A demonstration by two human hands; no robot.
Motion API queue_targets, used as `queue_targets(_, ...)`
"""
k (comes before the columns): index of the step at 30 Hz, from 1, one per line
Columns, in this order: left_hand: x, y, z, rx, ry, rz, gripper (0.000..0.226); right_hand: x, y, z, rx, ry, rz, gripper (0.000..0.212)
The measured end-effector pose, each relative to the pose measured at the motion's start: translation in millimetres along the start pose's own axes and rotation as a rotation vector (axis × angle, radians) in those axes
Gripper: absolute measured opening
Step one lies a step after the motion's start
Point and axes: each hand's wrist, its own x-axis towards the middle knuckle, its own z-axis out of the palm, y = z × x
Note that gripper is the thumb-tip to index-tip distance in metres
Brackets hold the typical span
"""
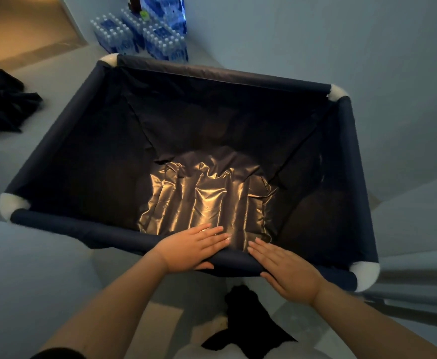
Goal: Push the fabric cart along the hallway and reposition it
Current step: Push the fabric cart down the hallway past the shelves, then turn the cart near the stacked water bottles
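The fabric cart [64, 130] is a deep navy cloth bin on a tube frame with white corner joints, and it fills the middle of the view. It holds nothing; light glints off its wrinkled bottom [207, 200]. My left hand [189, 251] lies flat over the near top rail [82, 229], fingers stretched forward into the bin and thumb hooked under the rail. My right hand [287, 270] rests on the same rail just to the right, in the same pose. The two hands almost touch at the fingertips.
Shrink-wrapped packs of water bottles [145, 37] are stacked on the floor beyond the cart's far left corner. A pile of dark cloth [2, 99] lies on the floor at left. A pale wall [367, 47] runs close along the cart's right side. A warm-lit opening [23, 24] is at far left.
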Motion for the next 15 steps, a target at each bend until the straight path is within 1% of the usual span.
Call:
queue_targets(5, -8, -36, 0, -0.019, 0.021, 0.037, 0.065, 25, -14, 3, 0.01, -0.025, 0.02, 0.058)
queue_targets(8, -16, -59, 2, -0.025, 0.02, -0.001, 0.066, 46, -26, 2, 0.044, -0.024, 0.018, 0.063)
queue_targets(12, -29, -97, 6, -0.048, -0.015, -0.049, 0.069, 81, -43, -4, 0.067, 0.014, 0.06, 0.077)
queue_targets(15, -40, -126, 4, -0.097, -0.018, -0.134, 0.07, 115, -57, -10, 0.064, 0.014, 0.119, 0.083)
